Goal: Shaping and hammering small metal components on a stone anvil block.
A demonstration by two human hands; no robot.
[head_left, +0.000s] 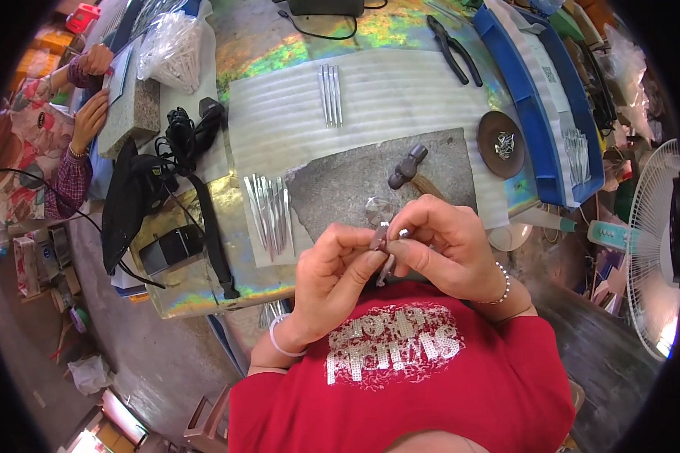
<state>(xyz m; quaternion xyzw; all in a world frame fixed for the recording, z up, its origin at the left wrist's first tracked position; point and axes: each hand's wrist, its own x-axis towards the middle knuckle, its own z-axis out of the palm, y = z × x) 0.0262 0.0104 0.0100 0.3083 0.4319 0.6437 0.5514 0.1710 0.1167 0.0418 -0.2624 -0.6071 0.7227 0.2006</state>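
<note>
My left hand [335,266] and my right hand [447,249] meet above the near edge of a grey stone slab [332,181]. Between left thumb and forefinger I pinch a small, narrow piece [378,238], brownish with a bright silver end; its kind is unclear. A tiny silver metal piece [403,233] is pinched in my right fingertips, right beside it. Just beyond my fingers, a small round clear object lies on the slab. A hammer [409,167] rests there too, its wooden handle partly behind my right hand.
Slim metal rods [268,215] lie left of the slab, others [330,94] farther back. A brown dish [491,156] holds small silver pieces. Black pliers [454,51], a blue tray [535,170] and a fan [653,249] are rightward. Another person's hands [91,121] work at far left.
</note>
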